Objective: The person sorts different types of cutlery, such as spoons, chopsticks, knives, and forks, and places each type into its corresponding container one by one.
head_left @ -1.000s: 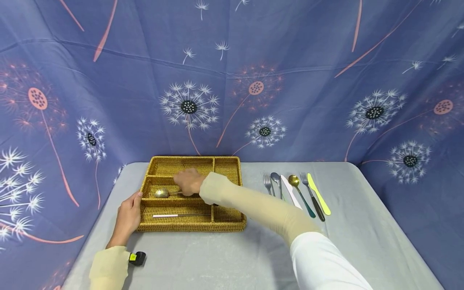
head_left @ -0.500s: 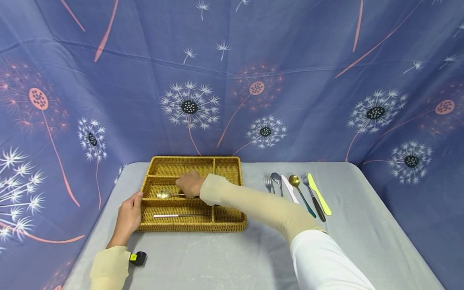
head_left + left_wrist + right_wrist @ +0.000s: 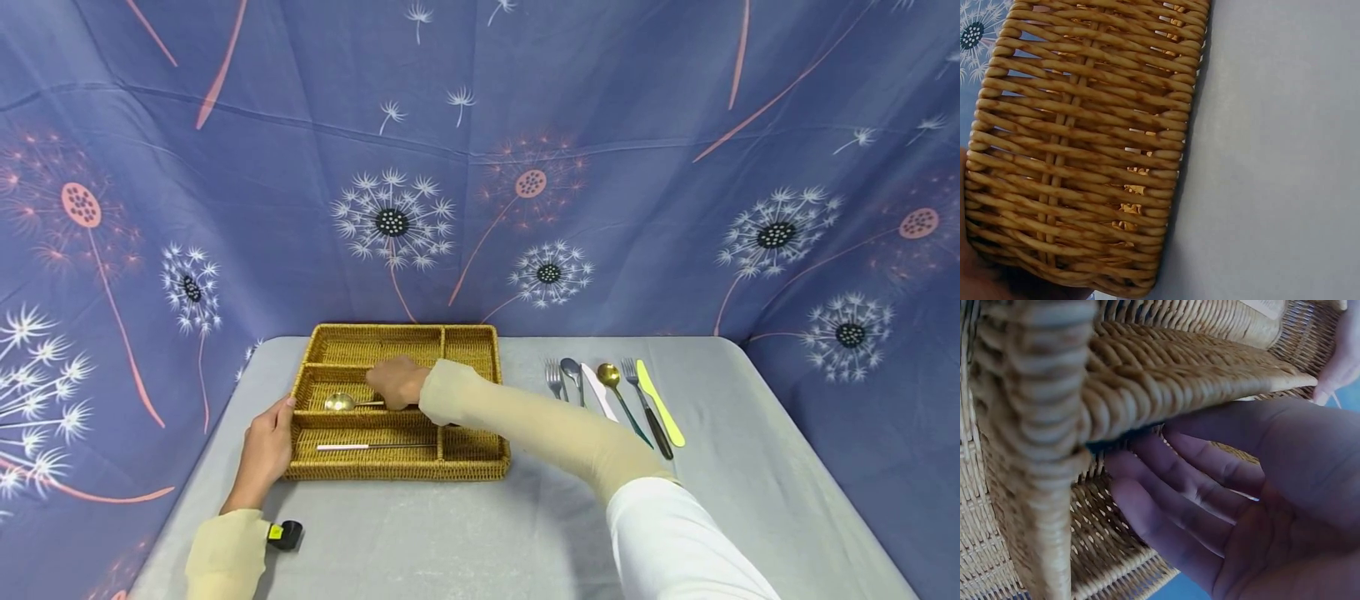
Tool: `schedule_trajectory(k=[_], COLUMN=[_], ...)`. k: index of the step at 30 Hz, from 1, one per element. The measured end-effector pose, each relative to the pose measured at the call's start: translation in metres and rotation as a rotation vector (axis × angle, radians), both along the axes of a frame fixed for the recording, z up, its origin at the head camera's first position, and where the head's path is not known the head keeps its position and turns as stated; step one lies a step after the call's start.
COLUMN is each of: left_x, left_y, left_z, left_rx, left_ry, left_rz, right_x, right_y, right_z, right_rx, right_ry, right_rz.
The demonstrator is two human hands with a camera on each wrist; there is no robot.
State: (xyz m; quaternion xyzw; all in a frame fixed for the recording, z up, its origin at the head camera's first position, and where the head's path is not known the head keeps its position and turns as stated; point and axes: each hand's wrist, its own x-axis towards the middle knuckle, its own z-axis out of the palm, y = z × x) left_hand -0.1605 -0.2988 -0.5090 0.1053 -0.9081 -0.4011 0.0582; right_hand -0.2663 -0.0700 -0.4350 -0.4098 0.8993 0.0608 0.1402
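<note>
My left hand (image 3: 266, 442) grips the left end of a woven wicker cutlery tray (image 3: 397, 472), thumb over the rim. In the left wrist view the tray's wall (image 3: 1085, 137) fills much of the picture, with part of the hand at the lower left corner. My right hand (image 3: 396, 380) reaches into the middle compartment and holds a spoon by its handle. The gold spoon bowl (image 3: 340, 402) points left beside the hand. Close up, thumb and fingertips meet around the dark green handle (image 3: 1124, 439), mostly hidden behind the divider (image 3: 1147, 400).
A thin utensil with a white end (image 3: 343, 447) lies in the front compartment. Right of the tray lie forks (image 3: 553, 375), a grey spoon (image 3: 572, 369), a white knife (image 3: 597, 387), a gold spoon (image 3: 609, 375) and a yellow knife (image 3: 662, 404). A patterned curtain (image 3: 637, 208) surrounds the table.
The right hand and the spoon have shifted slightly to the right within the middle compartment. The left hand stays on the tray's left end.
</note>
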Motion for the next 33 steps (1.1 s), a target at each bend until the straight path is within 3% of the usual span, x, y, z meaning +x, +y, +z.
schedule_trajectory(k=[5, 10, 18, 25, 33], left_x=[0.0, -0.001, 0.0, 0.002, 0.0], left_y=[0.0, 0.0, -0.001, -0.003, -0.001], left_z=[-0.001, -0.001, -0.001, -0.001, -0.001], left_rx=[-0.001, 0.001, 0.003, -0.007, -0.01], left_ry=[0.001, 0.009, 0.004, 0.013, 0.032], left_rz=[-0.006, -0.012, -0.008, -0.006, -0.017], right_x=[-0.006, 0.001, 0.029, 0.057, 0.081], right_y=[0.008, 0.034, 0.088, 0.138, 0.196], right_z=[0.006, 0.017, 0.027, 0.02, 0.008], right_rx=[-0.057, -0.226, -0.459, -0.589, -0.693], right_ry=[-0.063, -0.055, -0.012, 0.047, 0.069], right_rz=[-0.022, -0.024, -0.116, -0.205, -0.374])
